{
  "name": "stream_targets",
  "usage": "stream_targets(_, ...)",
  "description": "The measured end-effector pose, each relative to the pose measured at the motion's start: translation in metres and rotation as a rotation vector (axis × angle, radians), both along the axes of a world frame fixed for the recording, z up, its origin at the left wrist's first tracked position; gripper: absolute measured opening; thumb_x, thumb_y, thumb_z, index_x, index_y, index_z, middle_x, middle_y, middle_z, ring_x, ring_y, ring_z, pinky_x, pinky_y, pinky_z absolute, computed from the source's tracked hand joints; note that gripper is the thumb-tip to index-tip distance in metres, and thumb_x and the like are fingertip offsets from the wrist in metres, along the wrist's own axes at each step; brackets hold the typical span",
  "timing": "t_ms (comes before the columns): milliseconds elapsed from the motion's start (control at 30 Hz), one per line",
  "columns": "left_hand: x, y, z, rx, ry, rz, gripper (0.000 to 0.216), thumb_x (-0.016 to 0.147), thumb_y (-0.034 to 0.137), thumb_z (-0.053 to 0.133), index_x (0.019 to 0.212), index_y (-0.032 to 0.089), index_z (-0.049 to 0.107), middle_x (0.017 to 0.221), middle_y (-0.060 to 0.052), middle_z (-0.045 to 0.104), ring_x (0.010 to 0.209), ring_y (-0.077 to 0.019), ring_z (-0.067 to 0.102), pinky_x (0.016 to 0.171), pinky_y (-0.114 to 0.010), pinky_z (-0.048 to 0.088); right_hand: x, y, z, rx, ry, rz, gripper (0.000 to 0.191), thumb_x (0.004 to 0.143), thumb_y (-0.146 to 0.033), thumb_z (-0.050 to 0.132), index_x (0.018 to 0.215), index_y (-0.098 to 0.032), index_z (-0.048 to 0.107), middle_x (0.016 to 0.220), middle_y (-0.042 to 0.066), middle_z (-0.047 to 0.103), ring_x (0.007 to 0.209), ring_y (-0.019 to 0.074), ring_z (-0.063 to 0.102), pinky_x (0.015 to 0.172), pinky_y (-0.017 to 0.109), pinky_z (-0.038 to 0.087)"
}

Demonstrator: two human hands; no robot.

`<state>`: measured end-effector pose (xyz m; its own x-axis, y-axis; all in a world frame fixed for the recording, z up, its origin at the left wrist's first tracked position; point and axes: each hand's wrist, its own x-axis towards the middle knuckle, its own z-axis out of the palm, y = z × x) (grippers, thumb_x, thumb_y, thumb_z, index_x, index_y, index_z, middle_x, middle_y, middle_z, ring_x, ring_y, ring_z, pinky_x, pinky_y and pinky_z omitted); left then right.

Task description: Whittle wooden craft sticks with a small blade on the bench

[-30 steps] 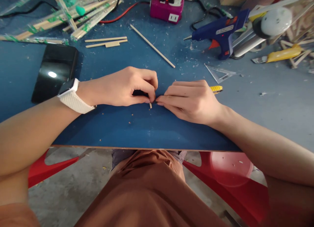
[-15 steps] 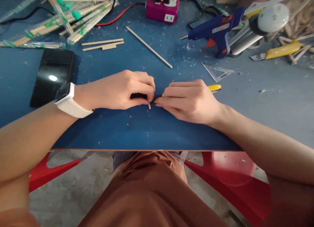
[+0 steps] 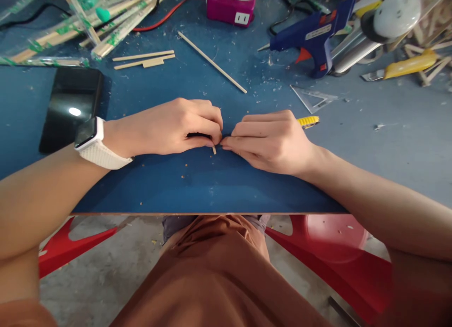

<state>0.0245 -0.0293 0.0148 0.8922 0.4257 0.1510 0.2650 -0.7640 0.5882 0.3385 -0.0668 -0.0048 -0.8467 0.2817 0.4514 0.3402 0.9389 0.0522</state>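
Note:
My left hand (image 3: pixel 187 126), with a white-banded watch (image 3: pixel 102 145) on its wrist, pinches a small piece of wooden stick (image 3: pixel 213 150) just above the tabletop's near part. Only a short end of the stick shows below the fingertips. Close beside it, my right hand (image 3: pixel 271 141) is closed around a utility knife (image 3: pixel 308 121). The knife's yellow end sticks out behind the hand, and its dark tip sits near the stick. Most of the knife is hidden by my fingers. Whether blade and wood touch, I cannot tell.
A black phone (image 3: pixel 70 110) lies at left. Behind are thin wooden sticks (image 3: pixel 212 61), wrapped stick bundles (image 3: pixel 120 28), a purple power adapter (image 3: pixel 230 9), a blue glue gun (image 3: pixel 305 39), a clear set square (image 3: pixel 312 99) and another yellow cutter (image 3: pixel 409 64). Crumbs dot the blue table (image 3: pixel 212 195).
Both hands stay nearly in place, fingertips close together around the small stick. The whole view has shifted slightly, with the table items appearing a little higher.

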Motion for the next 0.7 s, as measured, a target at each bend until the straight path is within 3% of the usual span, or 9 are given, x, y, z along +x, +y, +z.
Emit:
stream_targets(333, 0.002, 0.003, 0.0, 0.002, 0.015, 0.009, 0.034, 0.127, 0.039, 0.061, 0.112, 0.033, 0.092, 0.13, -0.006, 0.094, 0.123, -0.029, 0.088, 0.115, -0.043, 0.069, -0.016, -0.003, -0.009, 0.112, 0.146, 0.055, 0.029, 0.134, -0.016, 0.061, 0.117, -0.019, 0.084, 0.099, -0.002, 0.08, 0.084, 0.0131, 0.069, 0.07, 0.033, 0.045)
stream_targets(700, -0.002, 0.003, 0.0, 0.019, 0.004, 0.018, 0.027, 0.125, 0.039, 0.068, 0.112, 0.035, 0.092, 0.133, -0.005, 0.095, 0.122, -0.028, 0.089, 0.113, -0.041, 0.07, -0.004, 0.002, -0.006, 0.031, 0.08, 0.01, 0.028, 0.131, -0.021, 0.064, 0.114, -0.022, 0.086, 0.105, 0.0, 0.082, 0.093, 0.0157, 0.072, 0.075, 0.034, 0.046)
